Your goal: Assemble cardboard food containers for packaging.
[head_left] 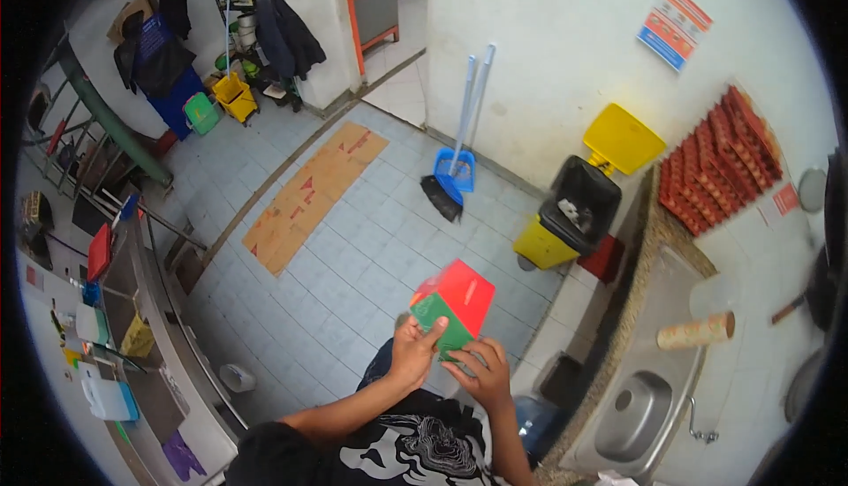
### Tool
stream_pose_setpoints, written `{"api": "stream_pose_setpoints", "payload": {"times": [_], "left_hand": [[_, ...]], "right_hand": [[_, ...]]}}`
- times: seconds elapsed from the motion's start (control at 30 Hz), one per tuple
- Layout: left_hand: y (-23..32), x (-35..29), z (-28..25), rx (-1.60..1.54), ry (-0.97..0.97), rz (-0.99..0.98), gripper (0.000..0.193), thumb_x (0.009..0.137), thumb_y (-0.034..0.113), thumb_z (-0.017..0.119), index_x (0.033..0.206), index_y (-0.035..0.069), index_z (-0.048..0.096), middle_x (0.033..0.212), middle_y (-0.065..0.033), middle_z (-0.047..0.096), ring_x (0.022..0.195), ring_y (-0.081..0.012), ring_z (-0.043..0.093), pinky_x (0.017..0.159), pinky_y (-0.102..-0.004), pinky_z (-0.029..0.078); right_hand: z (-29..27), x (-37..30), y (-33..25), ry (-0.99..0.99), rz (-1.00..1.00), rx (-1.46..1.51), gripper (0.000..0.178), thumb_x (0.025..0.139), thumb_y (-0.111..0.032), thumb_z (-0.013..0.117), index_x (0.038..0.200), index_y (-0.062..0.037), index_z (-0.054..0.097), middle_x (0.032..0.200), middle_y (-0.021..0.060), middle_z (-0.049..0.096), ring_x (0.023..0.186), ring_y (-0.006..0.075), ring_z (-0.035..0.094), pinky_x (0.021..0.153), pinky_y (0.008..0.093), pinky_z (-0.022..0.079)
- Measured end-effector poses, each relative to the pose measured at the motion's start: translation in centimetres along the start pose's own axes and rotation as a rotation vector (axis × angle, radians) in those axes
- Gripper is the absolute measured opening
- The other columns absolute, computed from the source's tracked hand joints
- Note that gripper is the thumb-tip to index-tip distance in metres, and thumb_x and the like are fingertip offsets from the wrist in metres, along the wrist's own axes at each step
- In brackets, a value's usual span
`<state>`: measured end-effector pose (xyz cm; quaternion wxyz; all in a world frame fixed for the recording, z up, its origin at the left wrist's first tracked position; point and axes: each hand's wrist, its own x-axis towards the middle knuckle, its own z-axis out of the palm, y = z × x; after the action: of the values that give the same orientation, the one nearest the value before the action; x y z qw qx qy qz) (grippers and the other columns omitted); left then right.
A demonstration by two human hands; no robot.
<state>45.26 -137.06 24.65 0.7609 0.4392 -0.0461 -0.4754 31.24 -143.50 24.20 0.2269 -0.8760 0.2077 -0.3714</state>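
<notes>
Nearest, a person's dark shirt point(422, 451) with a pale print fills the lower edge. Above it, both hands meet at a red and green box point(466, 292), held up in front of the body, tilted, over the tiled floor point(389, 243). The left hand point(413, 355) pinches it, thumb laid on the green side, other fingers curled behind. The right hand point(484, 373) has its fingers bent against the lower right edge — whether they grip, I cannot tell.

To the right, a steel sink point(629, 426) is set into a stone counter, a patterned roll point(696, 331) lying beside the basin; to the left, a purple cloth point(181, 456) lies on another worktop.

Farther off, a yellow bin point(546, 243) stands with its lid up, near red trays point(724, 164) stacked on the counter's end. A broom point(444, 195) and blue dustpan point(465, 168) rest by the wall, and flat cardboard point(314, 199) lies on the floor. Beyond — a yellow mop bucket point(233, 97).
</notes>
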Motion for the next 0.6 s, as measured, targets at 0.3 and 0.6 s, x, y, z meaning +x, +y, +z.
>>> {"api": "stream_pose_setpoints", "payload": {"times": [0.3,0.6], "left_hand": [[16.6,18.7,-5.0,0.271,0.299,0.410,0.017,0.095,0.013,0.067,0.106,0.001,0.064,0.096,-0.0037,0.068,0.081,-0.0065,0.061,0.068,-0.0245,0.051],[27.2,42.0,-8.3,0.250,0.367,0.467,0.031,0.103,0.034,0.053,0.091,0.007,0.060,0.086,-0.0001,0.063,0.073,-0.0070,0.058,0.068,-0.0231,0.049]], "right_hand": [[14.7,28.4,3.6,-0.223,-0.357,0.128,0.037,0.073,-0.014,0.080,0.108,-0.0090,0.069,0.109,0.0051,0.064,0.102,0.0253,0.062,0.087,0.0368,0.053],[28.9,49.7,12.0,-0.359,-0.117,0.585,0.037,0.076,-0.010,0.080,0.110,-0.0039,0.070,0.110,0.0102,0.071,0.109,0.0293,0.063,0.095,0.0387,0.050]]}}
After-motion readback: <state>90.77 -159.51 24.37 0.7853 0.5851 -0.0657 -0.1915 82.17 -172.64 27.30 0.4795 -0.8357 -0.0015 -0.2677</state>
